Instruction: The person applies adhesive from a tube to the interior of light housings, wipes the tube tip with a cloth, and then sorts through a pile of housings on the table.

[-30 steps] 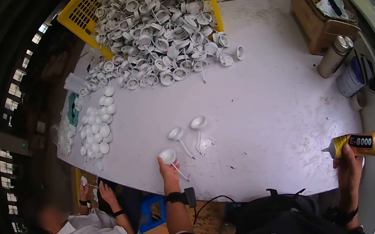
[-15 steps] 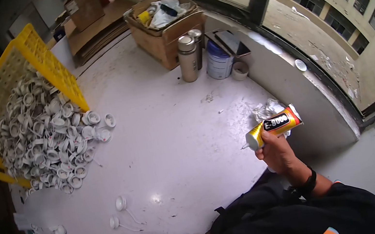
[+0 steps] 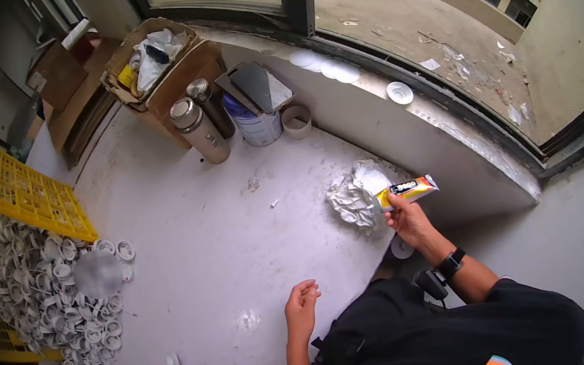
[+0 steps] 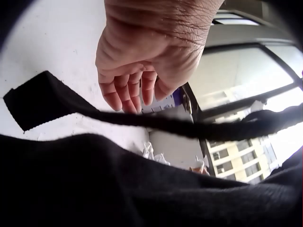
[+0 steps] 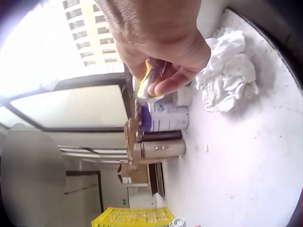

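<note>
My right hand (image 3: pixel 409 222) holds a yellow and black glue tube (image 3: pixel 415 190) beside crumpled white paper (image 3: pixel 353 199) near the right edge of the table. In the right wrist view the fingers pinch the tube (image 5: pixel 150 85), its nozzle pointing away from the palm. Over the table's front part is my left hand (image 3: pixel 301 309), empty, its fingers loosely bent, as the left wrist view of the hand (image 4: pixel 142 61) also shows. Two small white cups with stems (image 3: pixel 174 362) lie to its left.
A yellow crate (image 3: pixel 27 198) with a heap of white rings (image 3: pixel 55 281) stands at the left. At the back are a cardboard box (image 3: pixel 176 78), two flasks (image 3: pixel 202 135), a blue-and-white bucket (image 3: pixel 258 128) and a tape roll (image 3: pixel 296 121). A white disc (image 3: pixel 399 93) lies on the sill.
The head view has turned right. My left hand, which held a white cup a second ago, is now empty and closer to the right hand. The glue tube has come beside the crumpled paper.
</note>
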A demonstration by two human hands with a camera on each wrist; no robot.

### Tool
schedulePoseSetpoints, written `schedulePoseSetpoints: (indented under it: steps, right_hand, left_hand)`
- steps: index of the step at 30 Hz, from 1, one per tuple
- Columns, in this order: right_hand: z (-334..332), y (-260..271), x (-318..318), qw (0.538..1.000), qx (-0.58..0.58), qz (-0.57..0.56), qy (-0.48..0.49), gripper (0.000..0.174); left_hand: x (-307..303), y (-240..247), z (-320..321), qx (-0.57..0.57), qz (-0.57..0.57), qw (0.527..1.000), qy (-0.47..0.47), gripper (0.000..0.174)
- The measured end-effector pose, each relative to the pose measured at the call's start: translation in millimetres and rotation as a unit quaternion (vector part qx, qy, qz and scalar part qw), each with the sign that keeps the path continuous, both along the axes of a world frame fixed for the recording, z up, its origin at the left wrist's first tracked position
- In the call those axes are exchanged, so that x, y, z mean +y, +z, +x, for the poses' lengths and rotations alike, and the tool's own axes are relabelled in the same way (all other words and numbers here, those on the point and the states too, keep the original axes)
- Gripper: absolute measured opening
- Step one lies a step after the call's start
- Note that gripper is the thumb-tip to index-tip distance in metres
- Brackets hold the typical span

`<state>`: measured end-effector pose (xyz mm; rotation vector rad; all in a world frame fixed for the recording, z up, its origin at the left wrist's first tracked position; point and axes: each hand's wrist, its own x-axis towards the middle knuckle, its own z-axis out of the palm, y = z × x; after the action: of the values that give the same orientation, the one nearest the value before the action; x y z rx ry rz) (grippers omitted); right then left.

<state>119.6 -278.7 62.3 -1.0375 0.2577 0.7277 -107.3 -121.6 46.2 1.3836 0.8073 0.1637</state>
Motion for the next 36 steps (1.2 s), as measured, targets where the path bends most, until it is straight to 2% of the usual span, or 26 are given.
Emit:
schedulePoseSetpoints:
  steps: [3, 8, 11, 13, 15, 17, 19, 22, 24, 26, 28, 30, 32, 34, 35, 36]
  right_hand:
    - [15, -28, -1, 1.0, 0.02, -0.003, -0.018, 0.02]
    - [31, -29, 0, 0.999, 0.019, 0.023, -0.039, 0.02]
    - [43, -41, 6, 1.0, 0.009, -0.008, 0.02, 0.022]
    - [56, -67, 13, 0.995, 0.044, -0.013, 0.086, 0.025]
    - [60, -73, 28, 0.985, 0.078, -0.02, 0.155, 0.023]
    - [66, -77, 44, 0.971, 0.063, -0.035, 0.228, 0.021]
    - [74, -84, 60, 0.958, 0.072, -0.073, 0.269, 0.021]
    - [82, -91, 77, 0.946, 0.066, -0.105, 0.299, 0.02]
    - [87, -87, 80, 0.938, 0.06, -0.113, 0.321, 0.022]
    - [93, -96, 74, 0.938, 0.075, -0.131, 0.311, 0.024]
    - [104, -112, 63, 0.937, 0.1, -0.13, 0.31, 0.024]
    - [100, -101, 57, 0.949, 0.088, -0.148, 0.263, 0.028]
    - [103, -101, 43, 0.952, 0.072, -0.138, 0.263, 0.034]
    - [114, -117, 22, 0.961, 0.092, -0.15, 0.211, 0.038]
    - [146, -150, -3, 0.959, 0.097, -0.108, 0.244, 0.037]
    - [129, -141, 2, 0.959, 0.088, -0.112, 0.244, 0.037]
  left_hand:
    - [0, 7, 19, 0.028, -0.049, 0.998, 0.007, 0.022]
    - [4, 0, 67, 0.072, -0.025, 0.997, -0.021, 0.023]
    - [-5, -33, 92, 0.057, -0.051, 0.996, -0.053, 0.024]
    - [-14, -64, 101, 0.034, -0.073, 0.995, -0.059, 0.026]
    - [-17, -66, 103, 0.006, -0.085, 0.994, -0.062, 0.025]
    - [-13, -59, 96, -0.017, -0.066, 0.997, -0.029, 0.024]
    - [-4, -49, 79, -0.004, -0.054, 0.998, 0.044, 0.024]
    - [4, -45, 43, -0.004, -0.042, 0.993, 0.108, 0.023]
    - [7, -47, 17, 0.054, -0.107, 0.978, 0.173, 0.023]
    - [12, -72, -16, 0.047, -0.075, 0.974, 0.211, 0.023]
    - [22, -74, -50, 0.043, -0.036, 0.968, 0.245, 0.022]
    - [30, -66, -90, 0.022, -0.042, 0.918, 0.394, 0.019]
    - [41, -64, -140, 0.012, 0.0, 0.876, 0.482, 0.019]
    - [53, -61, -202, 0.011, 0.04, 0.808, 0.588, 0.019]
    - [58, -62, -235, 0.019, 0.075, 0.767, 0.637, 0.019]
    - [63, -66, -268, 0.028, 0.109, 0.724, 0.681, 0.019]
